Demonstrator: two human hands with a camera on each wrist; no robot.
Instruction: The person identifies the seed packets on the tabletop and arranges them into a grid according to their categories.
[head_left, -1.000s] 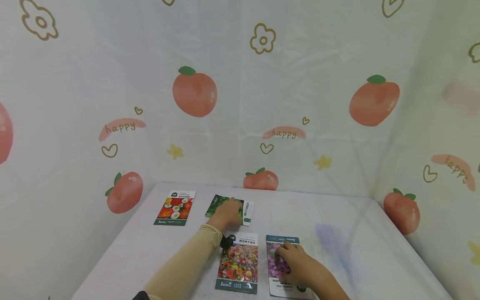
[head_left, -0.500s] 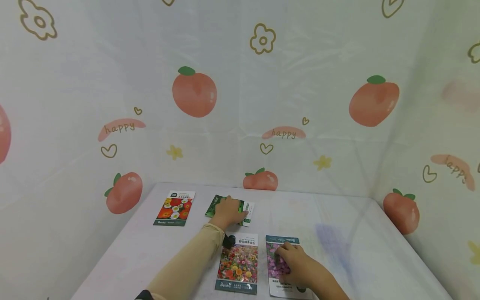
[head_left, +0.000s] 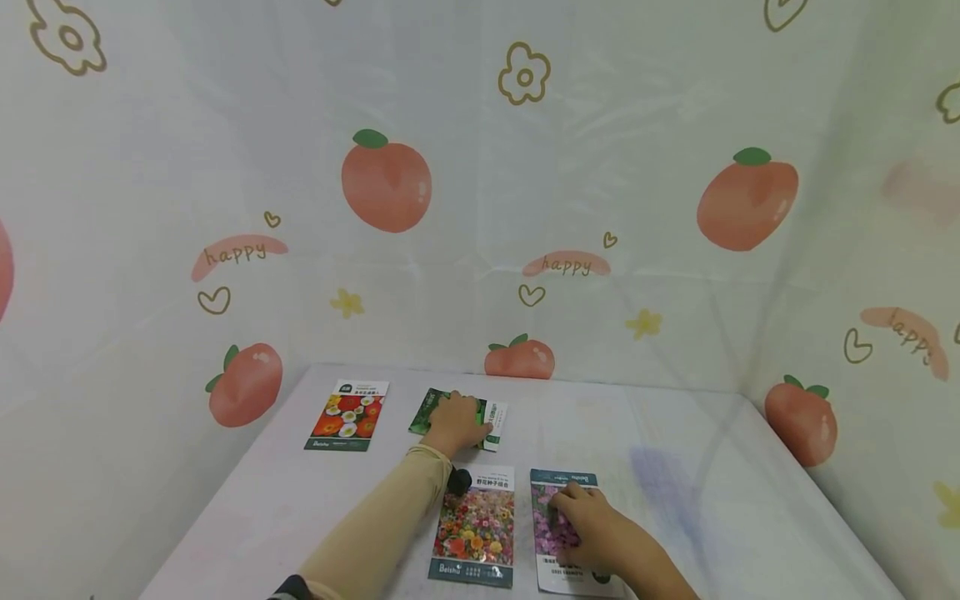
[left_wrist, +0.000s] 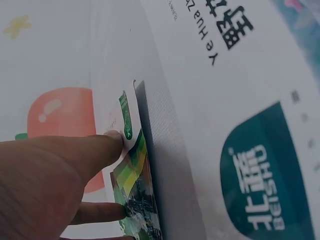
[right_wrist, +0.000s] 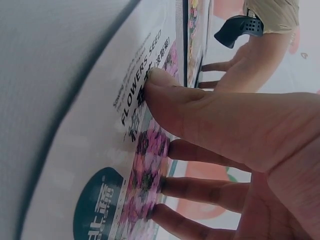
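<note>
My left hand (head_left: pixel 456 423) rests on a green seed packet (head_left: pixel 427 411) lying sideways at the back of the table. In the left wrist view its thumb (left_wrist: pixel 107 147) touches the packet's white end and a finger touches the picture part. On the right, my right hand (head_left: pixel 592 523) lies over a seed packet with purple flowers (head_left: pixel 546 533), turned upside down to me. Its thumb and fingertips press on the packet's face in the right wrist view. Between my arms lies a wildflower seed packet (head_left: pixel 474 529), partly covered by the left wrist's black camera.
A seed packet with red and white flowers (head_left: pixel 347 418) lies at the back left. The white table (head_left: pixel 675 467) bears a bluish stain on its right side. A white curtain (head_left: pixel 450 308) printed with peaches encloses the back and sides.
My left thumb has spread out to the right, toward the white end of the green packet. The right hand and the packets stay where they were; the head view has shifted slightly.
</note>
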